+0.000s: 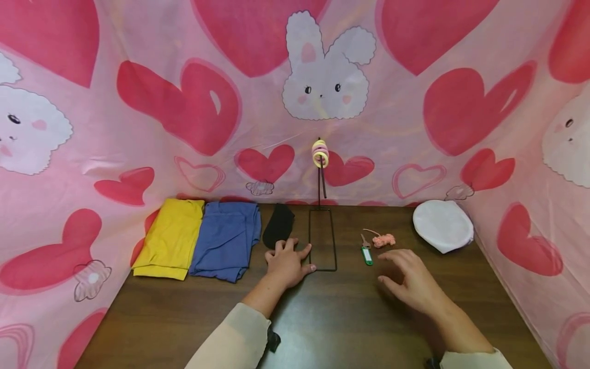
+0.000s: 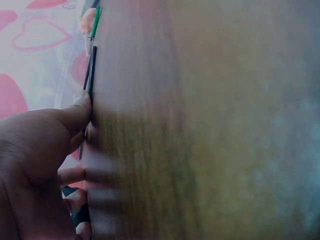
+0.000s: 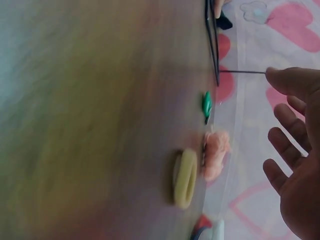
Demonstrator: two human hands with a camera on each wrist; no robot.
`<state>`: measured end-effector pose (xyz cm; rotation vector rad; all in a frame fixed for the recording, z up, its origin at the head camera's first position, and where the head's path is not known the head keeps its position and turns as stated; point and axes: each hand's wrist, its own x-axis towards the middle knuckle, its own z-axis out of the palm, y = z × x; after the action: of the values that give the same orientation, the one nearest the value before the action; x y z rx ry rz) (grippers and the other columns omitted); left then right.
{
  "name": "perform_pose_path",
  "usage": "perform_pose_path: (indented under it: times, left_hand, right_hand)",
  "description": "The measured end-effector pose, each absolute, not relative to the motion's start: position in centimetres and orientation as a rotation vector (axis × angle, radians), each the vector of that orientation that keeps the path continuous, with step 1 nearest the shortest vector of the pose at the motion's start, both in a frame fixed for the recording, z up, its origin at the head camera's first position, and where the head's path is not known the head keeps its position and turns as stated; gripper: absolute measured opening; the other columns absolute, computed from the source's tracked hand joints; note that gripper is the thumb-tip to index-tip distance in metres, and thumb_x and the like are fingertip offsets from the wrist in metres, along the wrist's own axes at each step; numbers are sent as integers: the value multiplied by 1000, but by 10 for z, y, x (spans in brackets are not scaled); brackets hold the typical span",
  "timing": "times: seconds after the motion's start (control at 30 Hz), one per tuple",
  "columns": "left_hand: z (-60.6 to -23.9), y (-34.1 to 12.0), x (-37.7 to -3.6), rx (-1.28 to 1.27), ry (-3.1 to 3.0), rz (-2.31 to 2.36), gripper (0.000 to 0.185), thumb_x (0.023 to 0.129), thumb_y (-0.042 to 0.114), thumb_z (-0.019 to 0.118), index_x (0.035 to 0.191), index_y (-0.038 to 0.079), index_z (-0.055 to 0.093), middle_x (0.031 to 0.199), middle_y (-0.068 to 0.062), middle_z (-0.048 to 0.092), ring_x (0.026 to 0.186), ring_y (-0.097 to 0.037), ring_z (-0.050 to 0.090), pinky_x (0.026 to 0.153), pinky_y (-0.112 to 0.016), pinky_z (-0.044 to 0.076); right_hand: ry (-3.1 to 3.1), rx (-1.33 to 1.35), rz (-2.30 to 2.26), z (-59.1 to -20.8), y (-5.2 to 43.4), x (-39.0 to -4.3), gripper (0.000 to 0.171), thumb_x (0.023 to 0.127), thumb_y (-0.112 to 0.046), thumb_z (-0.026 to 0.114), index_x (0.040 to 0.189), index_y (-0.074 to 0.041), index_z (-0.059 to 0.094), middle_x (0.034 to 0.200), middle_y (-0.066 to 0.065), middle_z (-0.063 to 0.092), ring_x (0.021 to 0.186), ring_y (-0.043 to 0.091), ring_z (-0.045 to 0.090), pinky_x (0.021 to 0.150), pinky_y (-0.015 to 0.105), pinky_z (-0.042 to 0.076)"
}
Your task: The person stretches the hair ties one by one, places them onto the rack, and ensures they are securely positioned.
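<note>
A black wire stand [image 1: 335,241] has yellow and pink hair ties [image 1: 320,154] hanging from its upper arm. My left hand [image 1: 287,265] rests at the left of its rectangular base, thumb on the near corner and forefinger by the side rod. Just beyond those fingers lies a black cloth piece [image 1: 278,225]. Fingers apart, my right hand [image 1: 412,282] hovers above the table holding nothing. Under it, in the right wrist view, sits a pale yellow hair tie [image 3: 186,179], hidden in the head view. A key with a green tag [image 1: 366,255] and a pink knitted trinket [image 1: 383,240] lie nearby.
Folded yellow cloth [image 1: 170,238] and folded blue cloth [image 1: 226,238] lie side by side at the left. A white rounded cloth item [image 1: 442,225] is at the back right. Pink sheeting with hearts and rabbits [image 1: 267,113] encloses the wooden table [image 1: 341,328] at back and sides.
</note>
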<state>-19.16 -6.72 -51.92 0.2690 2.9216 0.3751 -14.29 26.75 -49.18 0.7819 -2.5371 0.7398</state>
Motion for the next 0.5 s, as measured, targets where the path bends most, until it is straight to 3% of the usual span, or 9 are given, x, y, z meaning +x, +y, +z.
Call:
perform_pose_path:
  times: [0.3, 0.5]
  left_hand:
    - [-521, -67, -193, 264, 2926, 364, 67, 95, 65, 60, 156, 44, 43, 166, -3, 31, 147, -38, 25, 101, -64, 29]
    - [-519, -67, -192, 263, 2926, 353, 68, 95, 67, 59, 156, 45, 42, 166, -3, 31, 147, -38, 25, 101, -64, 29]
  right_hand:
    - [-2655, 784, 687, -496, 297, -126, 61, 68, -14, 96, 123, -13, 70, 118, -4, 69, 116, 22, 55, 91, 51, 35]
    - [-2768, 720, 633, -501, 313, -120, 65, 63, -13, 97, 123, -13, 71, 118, -1, 71, 117, 26, 54, 87, 58, 35]
